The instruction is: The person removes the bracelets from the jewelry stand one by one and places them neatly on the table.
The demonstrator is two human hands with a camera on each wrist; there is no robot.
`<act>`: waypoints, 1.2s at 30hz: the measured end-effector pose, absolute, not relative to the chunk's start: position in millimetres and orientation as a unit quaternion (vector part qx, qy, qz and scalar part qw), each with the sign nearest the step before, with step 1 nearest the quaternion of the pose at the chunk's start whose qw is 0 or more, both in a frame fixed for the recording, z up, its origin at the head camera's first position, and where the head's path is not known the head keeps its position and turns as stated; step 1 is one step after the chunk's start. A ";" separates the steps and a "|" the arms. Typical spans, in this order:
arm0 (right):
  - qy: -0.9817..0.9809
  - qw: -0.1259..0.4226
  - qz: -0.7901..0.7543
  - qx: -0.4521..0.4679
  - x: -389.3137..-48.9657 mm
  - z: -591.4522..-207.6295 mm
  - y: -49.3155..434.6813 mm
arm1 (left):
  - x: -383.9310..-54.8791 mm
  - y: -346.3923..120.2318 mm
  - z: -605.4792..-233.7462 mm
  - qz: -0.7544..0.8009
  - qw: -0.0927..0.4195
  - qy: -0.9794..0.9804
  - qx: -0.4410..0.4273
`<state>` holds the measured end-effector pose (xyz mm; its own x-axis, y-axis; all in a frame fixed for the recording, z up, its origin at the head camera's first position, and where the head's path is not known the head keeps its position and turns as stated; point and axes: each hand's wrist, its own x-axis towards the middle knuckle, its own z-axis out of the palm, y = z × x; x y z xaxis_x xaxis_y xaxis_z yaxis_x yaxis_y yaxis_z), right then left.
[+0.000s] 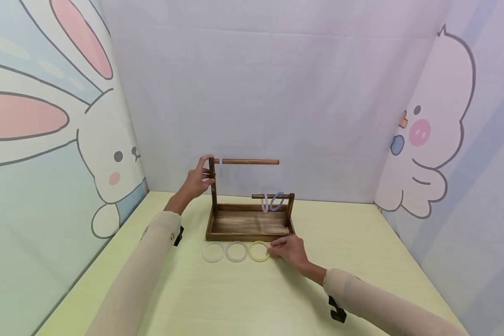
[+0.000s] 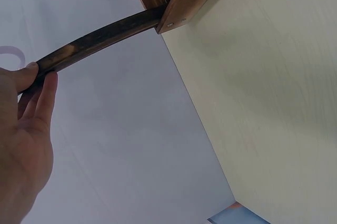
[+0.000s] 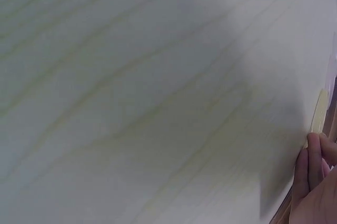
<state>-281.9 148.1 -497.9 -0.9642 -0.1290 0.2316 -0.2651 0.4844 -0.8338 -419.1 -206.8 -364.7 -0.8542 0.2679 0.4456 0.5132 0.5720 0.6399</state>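
Note:
My left hand point(image 1: 197, 181) grips the top of the tall post point(image 1: 213, 186) of a dark wooden rack; the left wrist view shows thumb and fingers on either side of this post point(image 2: 95, 41). My right hand point(image 1: 291, 251) pinches the right edge of a yellow ring point(image 1: 258, 260) lying flat on the table. In the right wrist view the yellow ring point(image 3: 319, 111) appears edge-on at the fingertips. Left of it lie a pale pinkish ring point(image 1: 236, 260) and a whitish ring point(image 1: 213, 261). A blue ring point(image 1: 272, 202) and a pale purple ring point(image 1: 266, 204) hang on the lower bar.
The rack's tray point(image 1: 252, 237) sits on the pale table point(image 1: 218, 298), just behind the row of rings. Its upper bar point(image 1: 252, 162) points right and carries a pale ring point(image 1: 220, 161) near the post. A pale backdrop point(image 1: 277, 102) closes off the rear.

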 end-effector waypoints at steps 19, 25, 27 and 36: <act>-0.810 -0.003 0.579 0.092 -280.3 -496.7 154.4 | -419.5 -206.3 -366.4 -0.403 0.151 -0.876 -0.218; -0.797 -0.027 0.599 0.075 -283.8 -494.2 156.6 | -419.5 -204.6 -364.1 -0.403 0.149 -0.878 -0.213; -0.796 -0.027 0.600 0.071 -284.4 -491.5 155.8 | -419.5 -204.5 -363.4 -0.402 0.149 -0.878 -0.214; -0.838 0.019 0.540 0.079 -286.4 -477.2 151.9 | -422.6 -205.9 -367.2 -0.401 0.145 -0.879 -0.212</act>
<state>-286.4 151.9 -477.2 -0.9870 -0.1114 0.1162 -0.1519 0.4043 -0.9019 -422.6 -205.9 -367.2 -0.8679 0.2562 0.4255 0.4893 0.5880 0.6441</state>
